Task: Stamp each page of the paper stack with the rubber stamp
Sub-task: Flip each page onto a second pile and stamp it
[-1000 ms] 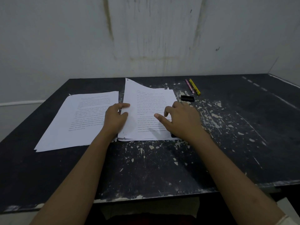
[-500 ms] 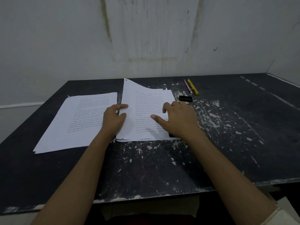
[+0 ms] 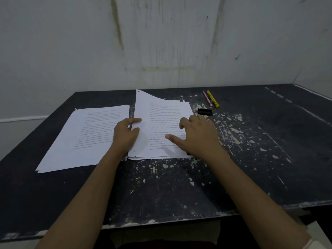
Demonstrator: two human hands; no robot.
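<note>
Two paper piles lie on the black table [image 3: 179, 186]. The left pile [image 3: 86, 139] lies flat, printed side up. On the right pile [image 3: 161, 112], the top page curls up along its left edge and far corner. My left hand [image 3: 125, 135] pinches that left edge between thumb and fingers. My right hand [image 3: 195, 137] rests on the same page with thumb and forefinger stretched out and the other fingers curled. A small black piece [image 3: 189, 153], apparently the rubber stamp, shows under the heel of that hand.
A black rectangular cap or pad [image 3: 204, 111] lies just beyond my right hand. Farther back lie a pink pen [image 3: 207, 98] and a yellow pen [image 3: 213, 99] side by side. A stained wall rises behind the table, whose paint is chipped.
Both hands keep their hold on the right pile's top page. My right thumb has slid slightly left across the text.
</note>
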